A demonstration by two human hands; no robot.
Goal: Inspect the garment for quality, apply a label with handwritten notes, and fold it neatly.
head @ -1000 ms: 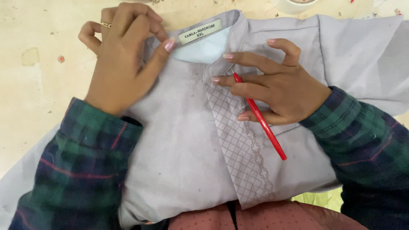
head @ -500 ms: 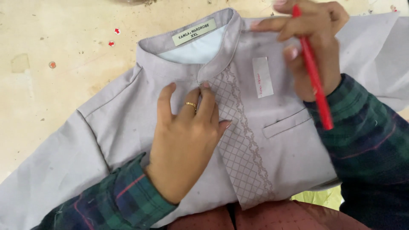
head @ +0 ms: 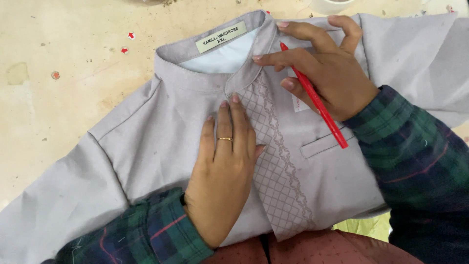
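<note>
The right hand [head: 332, 73] holds a red pen [head: 315, 98] in a narrow grip, fingertips on the collar edge of a grey shirt [head: 146, 142]. The left hand [head: 227, 171] lies flat and open on the chest beside the embroidered placket [head: 273, 161]. The shirt is spread over a beige table [head: 58, 58], with bare room to the left. A pale rectangular label [head: 221, 36] sits inside the collar; a small white tag [head: 299, 103] shows under the right hand.
</note>
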